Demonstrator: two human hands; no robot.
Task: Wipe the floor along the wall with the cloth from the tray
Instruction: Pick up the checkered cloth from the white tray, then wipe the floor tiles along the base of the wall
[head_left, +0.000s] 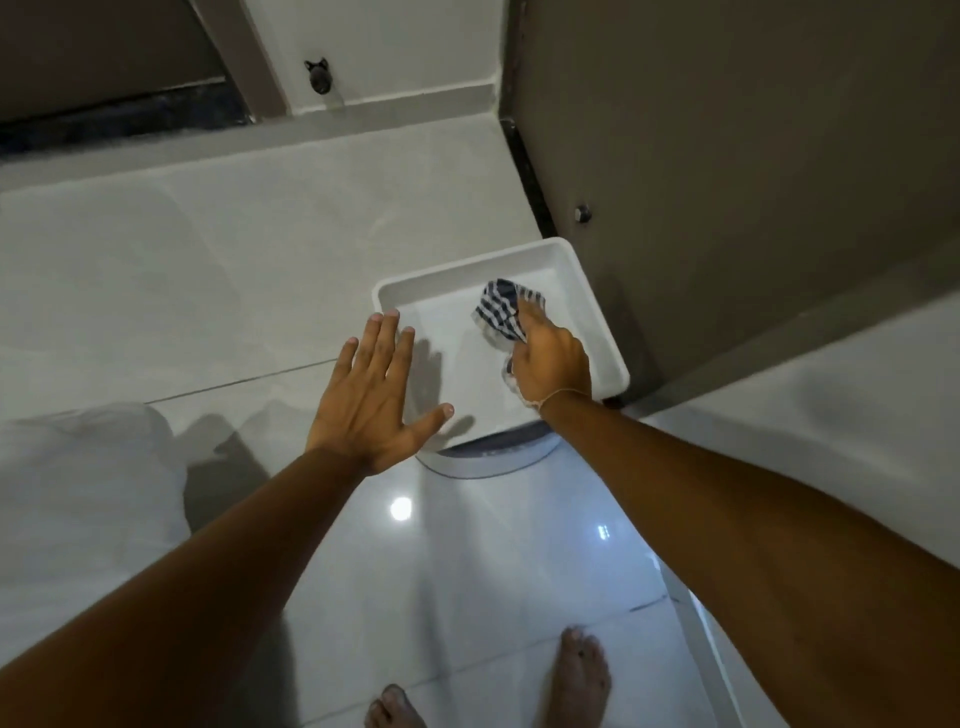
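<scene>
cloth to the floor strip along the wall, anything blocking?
Nothing visible. The right hand already grips the checked cloth inside the white tray. Only the tray's low rim lies between it and the bare floor along the wall. The left hand hovers open, off to the side.

Right hand (550, 358) hides part of cloth (501, 310); feet (583, 675) cut by bottom edge.

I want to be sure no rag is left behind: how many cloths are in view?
1. The blue-and-white checked cloth is over the white rectangular plastic tray by the wall, in the grip of the right hand. Part of the tray is hidden behind that hand.
</scene>
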